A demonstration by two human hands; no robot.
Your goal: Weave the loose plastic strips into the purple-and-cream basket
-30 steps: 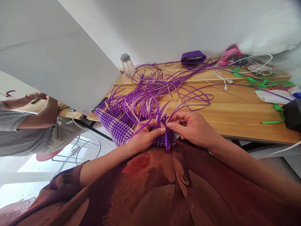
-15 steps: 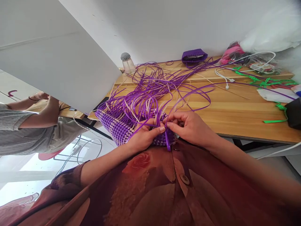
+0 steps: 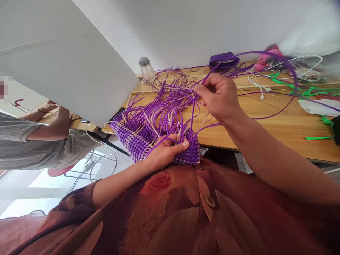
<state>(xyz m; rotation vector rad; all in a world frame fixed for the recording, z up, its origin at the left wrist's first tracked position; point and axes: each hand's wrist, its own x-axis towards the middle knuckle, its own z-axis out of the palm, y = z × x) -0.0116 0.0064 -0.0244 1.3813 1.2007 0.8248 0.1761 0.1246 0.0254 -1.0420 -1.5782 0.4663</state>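
holding a woven piece (image 3: 132, 141) of purple and pale beige in the left hand (image 3: 170, 150), just below the center of the frame, close against the front of a dark red shirt (image 3: 156, 212) and overlapping the near edge of the wooden tabletop (image 3: 265, 132). clamped there with the left grip on the upper edge of the weave, thumb in front, fingers partly hidden among strands.

pinching a purple strand (image 3: 193, 115) in the right hand (image 3: 218, 94), higher and right of center, with thumb and index finger together in a closed grip. stretched nearly straight from that pinch down to the weave beside the left thumb, and curving from it in a wide loop through the right of the frame, a little blurred.

spilling from the open top of the weave toward the back of the tabletop: many loose strands (image 3: 170, 95), mostly purple, some beige.

standing at upper center-left, beside the strands, a gray-lidded bottle (image 3: 147, 69); lying along the wall to its right, a purple pouch (image 3: 224, 61). spread over the right side: a white cable (image 3: 259, 86), green tape (image 3: 309, 92), white paper (image 3: 316, 107) and pink items (image 3: 268, 58) in clear plastic.

visible at left, past a pale partition (image 3: 66, 56), a co-worker's gray sleeve (image 3: 16, 127) and hands (image 3: 49, 105).
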